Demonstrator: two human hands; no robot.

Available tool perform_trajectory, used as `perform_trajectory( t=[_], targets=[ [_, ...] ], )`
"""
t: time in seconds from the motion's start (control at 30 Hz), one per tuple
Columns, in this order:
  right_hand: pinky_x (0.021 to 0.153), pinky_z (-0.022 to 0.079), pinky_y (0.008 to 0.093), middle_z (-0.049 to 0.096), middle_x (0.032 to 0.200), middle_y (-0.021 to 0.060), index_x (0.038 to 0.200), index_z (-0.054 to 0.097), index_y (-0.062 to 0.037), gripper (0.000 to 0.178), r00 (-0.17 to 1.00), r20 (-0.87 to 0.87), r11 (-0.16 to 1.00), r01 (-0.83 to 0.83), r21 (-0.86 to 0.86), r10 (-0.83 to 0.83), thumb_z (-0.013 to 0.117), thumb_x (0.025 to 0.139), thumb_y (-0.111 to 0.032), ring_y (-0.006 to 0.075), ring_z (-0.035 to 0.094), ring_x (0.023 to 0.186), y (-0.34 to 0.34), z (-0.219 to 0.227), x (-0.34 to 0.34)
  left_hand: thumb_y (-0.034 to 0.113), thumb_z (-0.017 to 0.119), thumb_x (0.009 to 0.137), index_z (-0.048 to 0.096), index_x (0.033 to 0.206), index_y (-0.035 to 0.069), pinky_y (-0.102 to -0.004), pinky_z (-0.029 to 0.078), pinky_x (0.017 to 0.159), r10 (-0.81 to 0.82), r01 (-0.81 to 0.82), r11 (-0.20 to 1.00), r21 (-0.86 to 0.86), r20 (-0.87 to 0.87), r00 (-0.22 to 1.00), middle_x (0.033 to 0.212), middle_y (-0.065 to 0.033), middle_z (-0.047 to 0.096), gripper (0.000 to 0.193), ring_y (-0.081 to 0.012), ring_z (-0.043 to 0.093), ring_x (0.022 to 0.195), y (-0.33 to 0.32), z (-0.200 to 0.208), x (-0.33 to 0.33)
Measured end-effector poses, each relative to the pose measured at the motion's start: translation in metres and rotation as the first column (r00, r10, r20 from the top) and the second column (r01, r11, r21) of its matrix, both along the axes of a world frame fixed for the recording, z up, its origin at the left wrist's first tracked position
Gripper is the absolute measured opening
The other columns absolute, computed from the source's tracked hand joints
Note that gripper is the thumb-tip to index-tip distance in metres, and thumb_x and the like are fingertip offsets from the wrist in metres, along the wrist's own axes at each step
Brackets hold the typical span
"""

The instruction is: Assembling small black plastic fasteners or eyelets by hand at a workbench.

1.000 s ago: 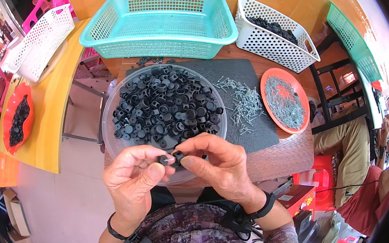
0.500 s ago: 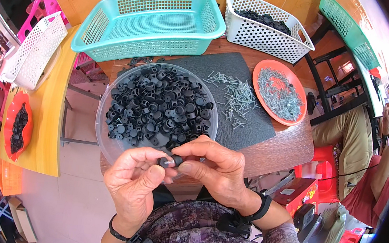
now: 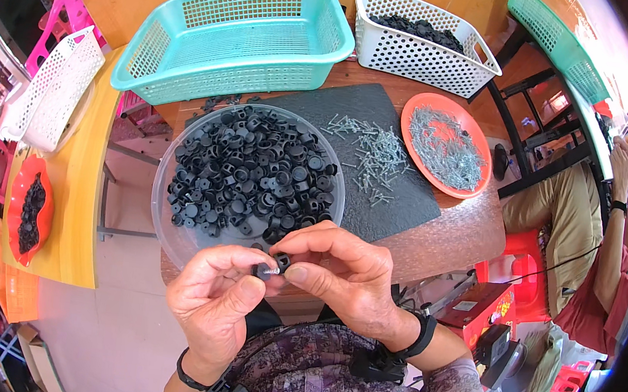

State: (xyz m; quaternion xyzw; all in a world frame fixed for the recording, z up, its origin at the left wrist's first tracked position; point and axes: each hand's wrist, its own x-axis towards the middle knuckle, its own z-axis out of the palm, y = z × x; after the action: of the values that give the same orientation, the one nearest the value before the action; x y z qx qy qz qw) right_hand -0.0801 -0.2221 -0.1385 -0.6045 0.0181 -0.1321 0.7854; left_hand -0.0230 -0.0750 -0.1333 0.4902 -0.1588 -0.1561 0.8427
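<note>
My left hand [image 3: 210,300] pinches a round black plastic cap [image 3: 262,271] between thumb and fingers. From its side facing the right hand, a short silvery screw [image 3: 273,270] sticks out. Close against the screw tip, my right hand [image 3: 351,276] grips a small hollow black plastic piece [image 3: 283,260]; I cannot tell whether the two touch. Both hands hover over the near rim of a clear round tub [image 3: 160,230] heaped with similar black plastic parts [image 3: 252,163]. Loose screws [image 3: 379,157] lie on a dark mat [image 3: 412,212] right of the tub.
An orange plate [image 3: 410,133] of screws sits at the table's right. Behind stand a turquoise basket [image 3: 227,80] and a white basket [image 3: 419,65] holding black parts. On a yellow table at left are a red dish [image 3: 15,203] and a white basket [image 3: 53,92]. Another person sits at right.
The black piece in my right hand has turned so its hollow side shows, and it sits slightly higher against the screw. The view has shifted a little.
</note>
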Motion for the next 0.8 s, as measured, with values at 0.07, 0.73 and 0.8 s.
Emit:
perform_trajectory(
  t=[0.07,0.73,0.8],
  targets=[
    [0.078,0.051,0.0256,0.06,0.099,0.0103,0.106,0.059,0.0053,0.022,0.996,-0.071,0.995,-0.042,0.096,0.049,0.061,0.084,0.003,0.0141,0.06,0.087,0.002,0.003,-0.001,0.007,0.069,0.081,0.057,0.098,-0.007,-0.0295,0.055,0.066,0.004,-0.003,1.0,-0.009,0.019,1.0,0.092,-0.0173,0.064,0.025,-0.0196,0.064,0.076,0.002,0.002,-0.001],
    [0.078,0.05,0.0266,0.064,0.099,0.0144,0.1,0.06,0.002,0.022,0.991,-0.084,0.875,-0.05,0.482,0.103,0.063,0.079,0.006,0.0134,0.059,0.085,-0.011,-0.005,0.001,-0.003,0.071,0.076,0.063,0.097,-0.005,-0.0234,0.048,0.076,0.012,-0.019,0.976,0.218,0.032,0.999,0.091,-0.0092,0.06,0.023,-0.0119,0.058,0.083,-0.002,0.007,-0.005],
    [0.075,0.048,0.0221,0.065,0.098,0.0092,0.1,0.062,0.0015,0.022,0.992,-0.083,0.874,-0.046,0.483,0.098,0.062,0.079,0.008,0.006,0.055,0.079,-0.011,-0.006,0.001,-0.003,0.071,0.075,0.063,0.096,-0.005,-0.0233,0.048,0.075,0.027,-0.037,0.972,0.232,0.046,0.999,0.091,-0.0091,0.06,0.022,-0.0118,0.058,0.082,-0.003,0.007,-0.006]
  ],
)
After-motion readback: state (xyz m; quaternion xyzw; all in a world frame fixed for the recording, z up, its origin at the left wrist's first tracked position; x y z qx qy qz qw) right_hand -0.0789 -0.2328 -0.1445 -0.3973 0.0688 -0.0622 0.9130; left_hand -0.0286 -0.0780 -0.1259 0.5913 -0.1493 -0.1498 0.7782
